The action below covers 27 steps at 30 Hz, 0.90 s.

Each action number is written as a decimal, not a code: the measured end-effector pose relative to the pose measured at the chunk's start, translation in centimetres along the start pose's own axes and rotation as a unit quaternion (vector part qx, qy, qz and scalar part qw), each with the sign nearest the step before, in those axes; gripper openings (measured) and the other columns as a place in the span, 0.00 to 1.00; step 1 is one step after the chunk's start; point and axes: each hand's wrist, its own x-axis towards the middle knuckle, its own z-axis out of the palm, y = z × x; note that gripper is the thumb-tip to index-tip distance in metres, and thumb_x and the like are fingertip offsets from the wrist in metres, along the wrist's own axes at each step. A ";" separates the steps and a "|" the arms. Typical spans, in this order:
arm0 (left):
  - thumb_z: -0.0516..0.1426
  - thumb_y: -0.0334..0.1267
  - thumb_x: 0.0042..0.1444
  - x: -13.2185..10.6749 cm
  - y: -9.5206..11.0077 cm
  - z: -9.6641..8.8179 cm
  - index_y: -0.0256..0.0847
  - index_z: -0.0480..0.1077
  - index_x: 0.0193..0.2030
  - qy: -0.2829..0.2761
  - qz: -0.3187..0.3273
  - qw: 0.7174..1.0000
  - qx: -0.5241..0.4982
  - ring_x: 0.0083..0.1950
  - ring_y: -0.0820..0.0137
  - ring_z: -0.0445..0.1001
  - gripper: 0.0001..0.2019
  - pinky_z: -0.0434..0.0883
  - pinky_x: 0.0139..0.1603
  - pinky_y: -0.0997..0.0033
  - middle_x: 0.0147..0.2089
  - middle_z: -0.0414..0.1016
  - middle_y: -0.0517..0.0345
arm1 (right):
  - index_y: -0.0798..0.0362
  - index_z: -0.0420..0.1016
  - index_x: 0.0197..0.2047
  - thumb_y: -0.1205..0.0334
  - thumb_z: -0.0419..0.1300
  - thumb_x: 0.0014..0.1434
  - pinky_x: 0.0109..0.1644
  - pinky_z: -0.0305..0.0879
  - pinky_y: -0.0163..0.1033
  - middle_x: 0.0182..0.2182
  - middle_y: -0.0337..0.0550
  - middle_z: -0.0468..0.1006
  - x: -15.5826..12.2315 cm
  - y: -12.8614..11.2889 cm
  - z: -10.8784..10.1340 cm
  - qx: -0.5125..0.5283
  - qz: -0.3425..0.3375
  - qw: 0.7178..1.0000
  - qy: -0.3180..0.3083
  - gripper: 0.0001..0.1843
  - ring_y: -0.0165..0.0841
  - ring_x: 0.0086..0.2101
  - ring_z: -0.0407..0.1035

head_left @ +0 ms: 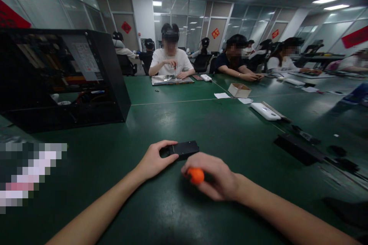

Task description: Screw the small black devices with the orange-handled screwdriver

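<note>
On the green table lies a flat black rectangular box [185,150], perhaps a casing, with small screws or holes at its right end. The thumb and fingers of my left hand [155,159] grip its left end from both sides. Just to the right and nearer to me, my right hand [217,176] is closed around a tool with an orange handle [197,175], which looks like a screwdriver. The handle's round end points toward me; its shaft is hidden behind the hand. Some blur covers the right fingers.
An open black computer case [115,80] stands at the left. To the right lie a white device [265,111], a long black part [299,148] and several cables and small parts. A small box [239,90] sits farther back. People sit across the green table [161,214].
</note>
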 end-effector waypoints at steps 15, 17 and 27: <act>0.64 0.43 0.57 -0.1 0.5 0.0 0.43 0.77 0.56 0.002 -0.026 0.999 0.023 0.53 0.56 0.79 0.20 0.71 0.59 0.56 0.53 0.82 0.52 | 0.38 0.55 0.68 0.75 0.57 0.65 0.46 0.81 0.48 0.44 0.41 0.78 0.6 2.3 -1.0 0.037 0.131 0.953 0.272 0.33 0.35 0.43 0.78; 0.64 0.43 0.58 -0.1 0.5 0.1 0.43 0.77 0.57 0.000 -0.022 0.999 0.023 0.52 0.57 0.80 0.20 0.72 0.59 0.56 0.53 0.82 0.52 | 0.39 0.56 0.67 0.75 0.57 0.65 0.46 0.81 0.48 0.44 0.41 0.78 0.5 2.5 -0.8 0.037 0.135 0.952 0.271 0.33 0.35 0.44 0.78; 0.64 0.43 0.58 -0.3 0.4 0.2 0.44 0.77 0.57 0.006 -0.006 0.999 0.033 0.54 0.57 0.79 0.20 0.72 0.59 0.57 0.54 0.82 0.53 | 0.41 0.54 0.68 0.74 0.57 0.65 0.48 0.80 0.50 0.45 0.44 0.79 -0.8 3.2 0.0 0.024 0.151 0.964 0.218 0.33 0.36 0.45 0.78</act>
